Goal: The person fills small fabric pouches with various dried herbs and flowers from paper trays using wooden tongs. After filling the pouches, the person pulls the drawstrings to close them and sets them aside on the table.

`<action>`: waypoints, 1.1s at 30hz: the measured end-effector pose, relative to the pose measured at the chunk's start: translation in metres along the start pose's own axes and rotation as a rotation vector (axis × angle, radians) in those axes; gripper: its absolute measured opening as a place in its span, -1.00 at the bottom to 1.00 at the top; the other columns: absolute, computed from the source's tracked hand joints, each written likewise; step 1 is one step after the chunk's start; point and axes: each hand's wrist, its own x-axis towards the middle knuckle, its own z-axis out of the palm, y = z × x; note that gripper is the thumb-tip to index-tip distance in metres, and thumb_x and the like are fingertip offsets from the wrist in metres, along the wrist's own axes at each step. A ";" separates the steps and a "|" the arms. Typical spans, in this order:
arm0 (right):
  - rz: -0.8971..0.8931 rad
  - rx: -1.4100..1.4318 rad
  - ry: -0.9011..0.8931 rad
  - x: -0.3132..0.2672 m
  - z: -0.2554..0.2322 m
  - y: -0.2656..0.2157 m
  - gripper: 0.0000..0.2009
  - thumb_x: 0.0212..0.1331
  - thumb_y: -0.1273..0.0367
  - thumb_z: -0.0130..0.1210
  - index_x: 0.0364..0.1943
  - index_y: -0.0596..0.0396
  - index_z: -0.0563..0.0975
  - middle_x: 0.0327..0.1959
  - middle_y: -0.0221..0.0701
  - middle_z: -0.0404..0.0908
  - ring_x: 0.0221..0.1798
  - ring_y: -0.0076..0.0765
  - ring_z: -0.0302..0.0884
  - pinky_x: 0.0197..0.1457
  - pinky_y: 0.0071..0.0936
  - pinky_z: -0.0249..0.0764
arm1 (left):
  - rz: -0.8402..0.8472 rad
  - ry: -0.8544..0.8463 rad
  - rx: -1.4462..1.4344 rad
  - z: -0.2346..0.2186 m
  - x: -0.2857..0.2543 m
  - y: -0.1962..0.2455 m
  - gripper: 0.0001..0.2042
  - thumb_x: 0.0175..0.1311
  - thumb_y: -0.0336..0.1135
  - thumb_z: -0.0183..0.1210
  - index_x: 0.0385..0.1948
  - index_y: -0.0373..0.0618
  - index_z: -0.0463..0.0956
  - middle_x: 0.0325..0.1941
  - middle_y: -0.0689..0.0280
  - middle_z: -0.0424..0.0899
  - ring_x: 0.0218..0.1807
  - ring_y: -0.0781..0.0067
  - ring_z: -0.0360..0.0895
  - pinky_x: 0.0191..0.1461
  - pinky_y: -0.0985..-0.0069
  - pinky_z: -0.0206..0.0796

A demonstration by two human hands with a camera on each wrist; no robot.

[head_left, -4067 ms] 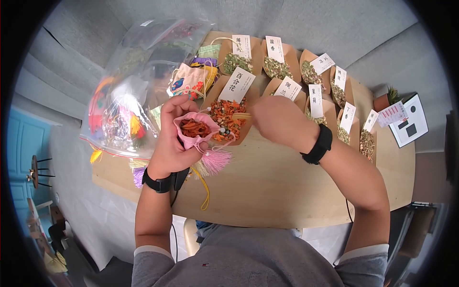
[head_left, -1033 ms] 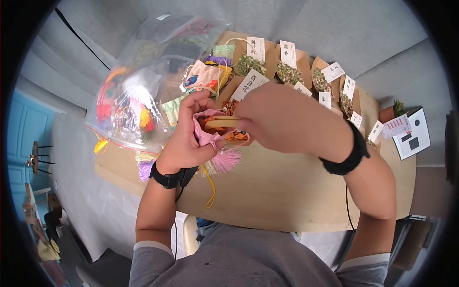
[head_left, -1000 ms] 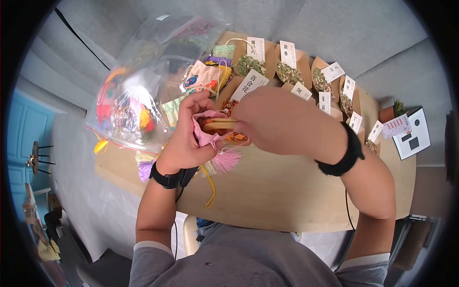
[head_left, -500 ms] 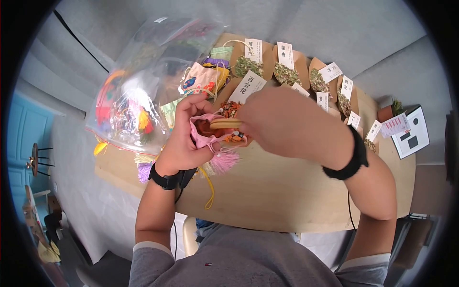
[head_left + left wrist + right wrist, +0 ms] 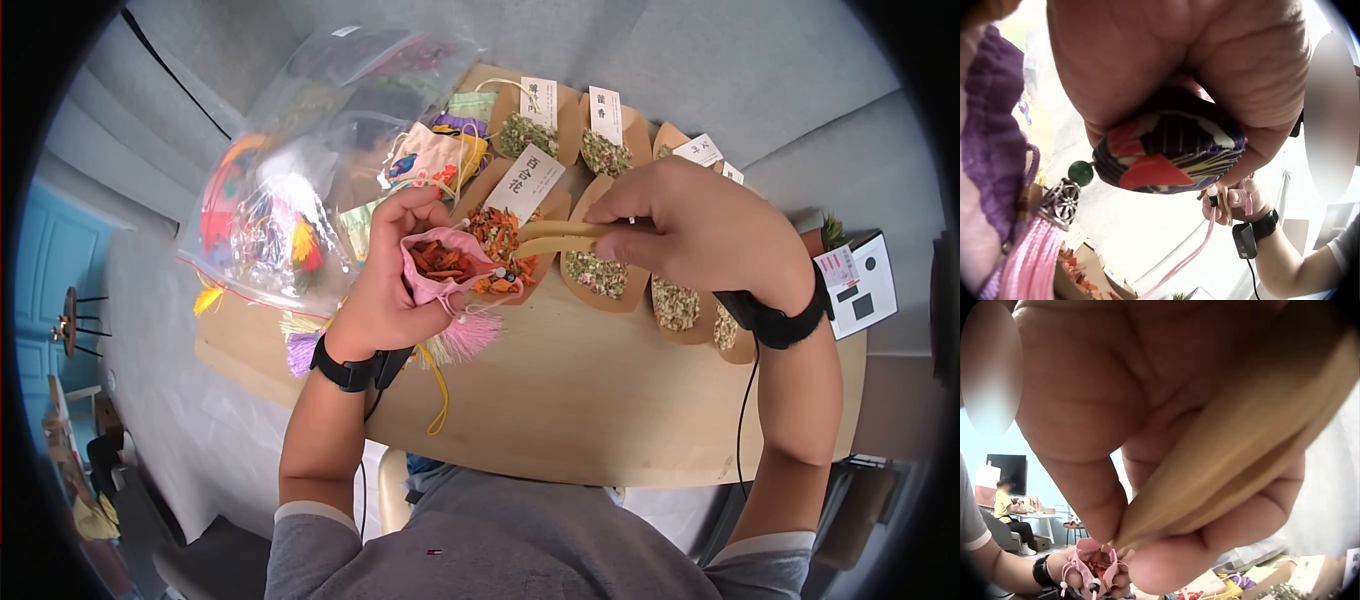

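Note:
In the head view the left hand [image 5: 395, 290] grips a pink drawstring pouch [image 5: 436, 290], its mouth open and filled with orange dried petals [image 5: 440, 260]. The left wrist view shows the pouch's patterned lower part [image 5: 1169, 156] between the fingers, a green bead [image 5: 1080, 172] beside it. The right hand [image 5: 700, 225] pinches wooden tongs [image 5: 565, 237]; their tips are over the kraft tray of orange petals [image 5: 490, 228], right of the pouch. In the right wrist view the tongs [image 5: 1229, 437] lie between thumb and fingers.
Several kraft trays of dried herbs [image 5: 595, 280] with white labels [image 5: 605, 110] stand behind and right. A big clear plastic bag [image 5: 270, 220] lies left, near folded pouches [image 5: 430, 155]. Tassels [image 5: 470, 338] hang by the left hand. At right are a plant pot [image 5: 812, 240] and a white board [image 5: 872, 285].
The tongs have come out of the pouch and moved right with the right hand, their tips now apart. The petals in the pouch are visible again. The left hand keeps its grip.

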 end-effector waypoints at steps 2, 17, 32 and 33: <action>-0.074 0.063 -0.010 0.003 0.006 0.009 -0.80 0.20 0.39 0.24 -0.19 0.25 0.66 -0.41 -0.22 0.65 -0.36 -0.25 0.58 -0.23 -0.34 0.45 | 0.015 -0.011 0.021 0.000 -0.001 -0.003 -0.10 -0.02 -0.48 0.34 0.41 -0.11 -0.04 0.07 0.15 0.33 0.08 0.33 0.43 0.21 0.43 0.37; -0.107 0.152 -0.037 0.015 0.017 0.009 -0.86 0.21 0.42 0.22 -0.24 0.22 0.65 -0.43 -0.23 0.63 -0.36 -0.21 0.57 -0.25 -0.32 0.43 | 0.004 -0.057 0.054 -0.003 -0.002 -0.003 -0.10 0.02 -0.53 0.33 0.41 -0.08 -0.07 0.10 0.13 0.29 0.04 0.29 0.55 0.13 0.38 0.55; -0.106 -0.352 0.010 0.024 0.095 0.035 -0.84 0.22 0.37 0.17 -0.25 0.17 0.63 -0.30 -0.21 0.63 -0.14 0.00 0.63 -0.10 -0.09 0.52 | -0.002 0.044 -0.096 0.005 0.000 -0.001 -0.13 -0.05 -0.60 0.25 0.39 -0.11 0.01 0.01 0.19 0.38 0.07 0.38 0.42 0.22 0.41 0.32; -0.102 -0.351 0.012 0.025 0.101 0.038 -0.84 0.22 0.37 0.17 -0.25 0.17 0.63 -0.30 -0.21 0.63 -0.14 0.00 0.63 -0.10 -0.09 0.52 | -0.006 0.050 -0.107 0.005 -0.001 -0.001 -0.13 -0.05 -0.60 0.26 0.40 -0.11 0.01 0.01 0.19 0.37 0.07 0.38 0.42 0.23 0.40 0.31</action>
